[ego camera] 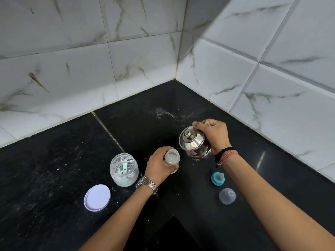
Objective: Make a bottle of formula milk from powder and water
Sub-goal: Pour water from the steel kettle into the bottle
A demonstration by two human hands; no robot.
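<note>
Two hands work at the corner of a black tabletop (63, 160), with the open bottle (172, 157) as the landmark. The left hand (159, 164) has its grip wrapped round the bottle's body, holding it upright on the tabletop with its mouth uncovered. Just right of the bottle, the right hand (213, 135) has its grip clamped on the handle of a steel kettle (194, 144), which is lifted and tilted so that its small spout points at the bottle's mouth; whether water is running cannot be told. Left of the bottle stands the powder jar (124, 170), open, with a pale green scoop (124, 166) resting inside, and its white lid (97, 197) lies further left and nearer the person. Right of the bottle and nearer the person lie the teal teat ring (218, 178) and the clear cap (227, 196), both off.

By judgement the task stands at the water step: everything is opened; what the bottle already holds cannot be seen. Closing with the teat ring, capping and shaking appear to remain.

Tiled walls (72, 60) close the tabletop behind and to the right of the bottle. Open surface lies behind the bottle toward the corner. A dark drop-off edge runs near the person, between the forearms.
</note>
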